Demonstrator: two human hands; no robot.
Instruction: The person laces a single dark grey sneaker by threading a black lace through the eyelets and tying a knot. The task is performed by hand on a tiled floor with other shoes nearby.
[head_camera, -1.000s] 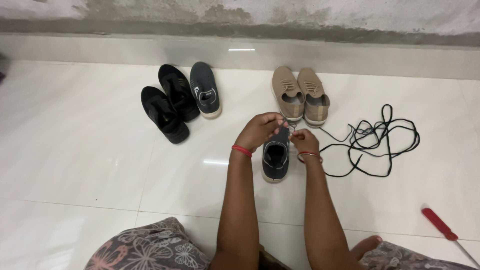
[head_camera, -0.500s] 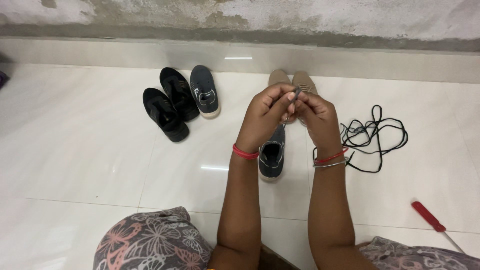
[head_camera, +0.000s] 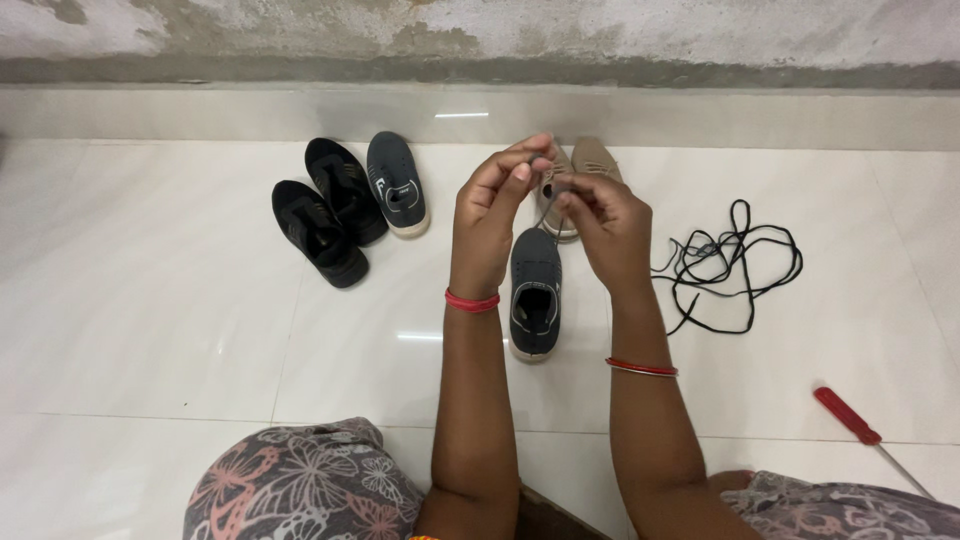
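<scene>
Pinching a grey lace (head_camera: 545, 212) above the dark shoe (head_camera: 535, 290), both hands (head_camera: 545, 215) meet.

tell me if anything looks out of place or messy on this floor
Two things stand out. A loose black lace lies in a tangled heap on the tiles right of the tan shoes, threaded through nothing. A red-handled screwdriver lies alone at lower right, odd among footwear. The shoes themselves sit upright.

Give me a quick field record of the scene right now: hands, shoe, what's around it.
left hand: raised, pinching lace end
right hand: raised, pinching grey lace
grey shoe: on floor between forearms, heel toward person
beige pair: behind hands, partly hidden
black laces: loose tangle, right
black pair plus grey shoe: left
red screwdriver: lower right
</scene>
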